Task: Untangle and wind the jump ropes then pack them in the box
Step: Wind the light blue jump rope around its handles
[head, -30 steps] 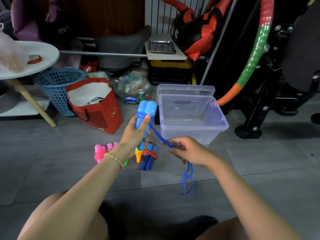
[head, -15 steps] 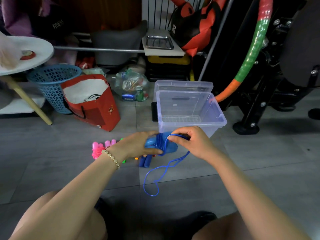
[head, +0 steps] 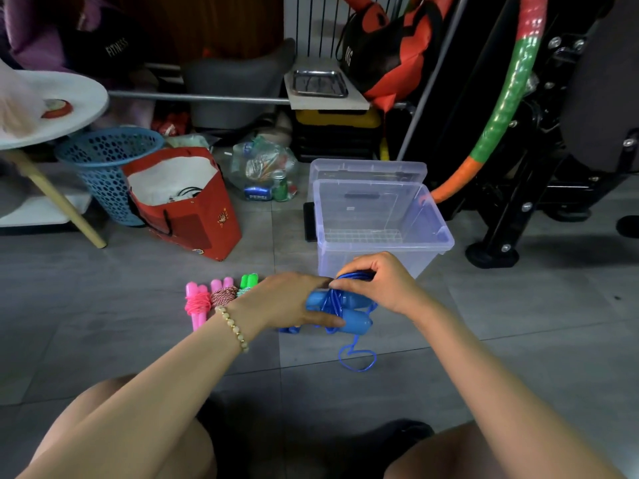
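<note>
Two bare knees frame the bottom of the view, and both forearms reach forward over the grey tiled floor point(head: 518, 323). A loose loop of blue cord point(head: 358, 358) lies on the tiles just in front of the hands, trailing down from the blue jump rope point(head: 351, 314), whose two handles lie side by side, held low over the floor. The left hand point(head: 287, 302), with a beaded bracelet point(head: 233, 328) at its wrist, grips the handles from the left: its thumb lies along the nearer handle and its fingers wrap over the far side. The right hand point(head: 380, 285) comes in from above with its fingers curled and bunched together, the fingertips pinching the cord where it is wound round the middle of the handles; a turn of cord arcs over its knuckles. Under the left hand a darker blue rope point(head: 288, 329) shows only partly. Left of that hand, wound ropes lie in a row on the floor: a pink rope point(head: 197, 302), a red-and-white rope point(head: 224, 293) and a green rope point(head: 249, 281). Just behind the right hand stands the clear plastic box point(head: 444, 244), open, with its lid point(head: 368, 167) propped behind it. Farther back are a red bag point(head: 193, 233), a blue basket point(head: 103, 157) and a striped hoop point(head: 498, 108).
</note>
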`<action>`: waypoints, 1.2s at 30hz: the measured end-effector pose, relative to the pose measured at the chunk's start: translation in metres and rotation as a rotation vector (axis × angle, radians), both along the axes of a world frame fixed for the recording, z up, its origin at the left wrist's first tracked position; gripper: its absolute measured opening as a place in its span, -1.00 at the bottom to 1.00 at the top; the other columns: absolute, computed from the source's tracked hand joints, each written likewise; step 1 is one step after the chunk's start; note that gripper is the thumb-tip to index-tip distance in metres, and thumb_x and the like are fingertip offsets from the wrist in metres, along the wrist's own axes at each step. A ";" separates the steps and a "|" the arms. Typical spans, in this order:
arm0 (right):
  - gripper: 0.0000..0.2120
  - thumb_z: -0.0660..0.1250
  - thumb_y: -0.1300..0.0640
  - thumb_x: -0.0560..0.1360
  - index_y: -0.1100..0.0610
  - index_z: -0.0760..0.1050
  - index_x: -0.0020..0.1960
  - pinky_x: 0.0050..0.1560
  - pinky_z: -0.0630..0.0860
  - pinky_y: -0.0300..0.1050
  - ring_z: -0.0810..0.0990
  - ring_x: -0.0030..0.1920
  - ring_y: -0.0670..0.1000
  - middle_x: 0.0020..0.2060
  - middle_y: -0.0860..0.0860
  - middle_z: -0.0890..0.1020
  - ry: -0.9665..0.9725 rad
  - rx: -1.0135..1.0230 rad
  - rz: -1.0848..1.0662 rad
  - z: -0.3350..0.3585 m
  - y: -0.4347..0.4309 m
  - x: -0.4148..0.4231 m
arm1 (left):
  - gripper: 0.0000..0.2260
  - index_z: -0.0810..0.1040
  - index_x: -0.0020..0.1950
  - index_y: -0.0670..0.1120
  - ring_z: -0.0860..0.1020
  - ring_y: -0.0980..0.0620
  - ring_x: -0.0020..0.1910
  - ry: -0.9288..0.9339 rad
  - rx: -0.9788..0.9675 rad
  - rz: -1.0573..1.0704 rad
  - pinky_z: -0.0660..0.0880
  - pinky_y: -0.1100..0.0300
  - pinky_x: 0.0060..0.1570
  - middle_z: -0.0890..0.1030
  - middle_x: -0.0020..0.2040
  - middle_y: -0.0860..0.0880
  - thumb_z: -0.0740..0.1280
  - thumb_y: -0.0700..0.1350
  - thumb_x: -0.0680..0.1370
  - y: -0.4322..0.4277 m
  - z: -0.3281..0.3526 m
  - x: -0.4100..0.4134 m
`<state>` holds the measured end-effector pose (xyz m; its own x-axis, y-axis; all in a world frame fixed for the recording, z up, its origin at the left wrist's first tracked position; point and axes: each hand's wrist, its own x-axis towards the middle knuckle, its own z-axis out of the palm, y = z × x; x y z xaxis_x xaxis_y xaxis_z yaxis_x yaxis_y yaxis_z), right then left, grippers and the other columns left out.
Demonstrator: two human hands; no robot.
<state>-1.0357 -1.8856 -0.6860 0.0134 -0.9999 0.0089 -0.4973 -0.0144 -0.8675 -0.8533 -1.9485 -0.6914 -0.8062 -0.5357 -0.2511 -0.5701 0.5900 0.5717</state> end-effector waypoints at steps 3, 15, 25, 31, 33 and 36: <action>-0.81 0.52 0.24 0.33 0.08 0.51 -0.21 -0.23 0.46 -0.31 0.53 -0.33 -0.16 -0.39 -0.12 0.58 -0.222 0.087 0.001 0.004 -0.001 -0.007 | -0.80 0.42 -0.10 0.36 0.63 0.09 -0.21 0.059 0.028 -0.026 0.47 0.27 -0.18 0.62 -0.13 0.11 0.34 0.34 0.37 0.004 0.004 -0.001; -0.33 0.08 -0.44 0.38 0.06 0.50 0.17 -0.31 0.26 -0.23 0.29 -0.33 -0.05 -0.24 -0.02 0.46 -0.709 0.366 0.055 0.006 -0.004 0.002 | -0.51 0.42 0.18 -0.14 0.36 0.05 -0.61 0.526 0.456 0.368 0.30 0.30 -0.60 0.48 -0.47 -0.03 0.25 0.20 0.43 -0.011 0.011 -0.003; -0.84 0.16 0.14 0.61 0.04 0.51 0.08 -0.40 0.26 -0.28 0.30 -0.44 -0.14 -0.47 -0.16 0.41 -0.148 0.225 0.030 -0.003 0.008 0.022 | -0.65 0.40 0.23 -0.13 0.37 0.08 -0.61 0.662 0.530 0.709 0.31 0.29 -0.61 0.49 -0.39 -0.08 0.24 0.08 0.57 -0.021 0.002 -0.001; -0.79 0.27 0.04 0.56 0.07 0.56 -0.21 -0.40 0.18 -0.27 0.25 -0.46 -0.13 -0.49 -0.06 0.33 0.168 0.011 0.001 0.013 0.018 0.014 | -0.64 0.38 0.17 -0.11 0.42 0.03 -0.56 0.536 0.262 0.727 0.34 0.26 -0.62 0.54 -0.36 -0.05 0.33 0.08 0.52 -0.034 -0.002 0.009; -0.78 0.27 0.07 0.56 0.02 0.53 -0.26 -0.40 0.19 -0.33 0.29 -0.48 -0.14 -0.55 -0.13 0.36 0.146 -0.065 -0.037 0.023 0.020 0.015 | -0.68 0.39 0.15 -0.06 0.48 -0.05 -0.46 0.432 0.187 0.566 0.41 0.19 -0.51 0.57 -0.28 -0.04 0.34 0.08 0.52 -0.030 -0.003 0.009; -0.78 0.28 0.17 0.56 0.17 0.55 -0.24 -0.37 0.26 -0.42 0.41 -0.47 -0.22 -0.55 -0.25 0.45 0.121 -0.102 -0.099 0.027 0.018 0.009 | -0.71 0.37 0.17 0.03 0.59 -0.01 -0.26 0.321 0.138 0.358 0.48 0.19 -0.28 0.60 -0.11 -0.02 0.31 0.09 0.52 -0.020 0.000 0.006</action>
<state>-1.0266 -1.8672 -0.6591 -0.0774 -0.9904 0.1149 -0.6012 -0.0455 -0.7978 -0.8470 -1.9682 -0.6913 -0.6260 -0.7723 -0.1084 -0.5058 0.2962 0.8102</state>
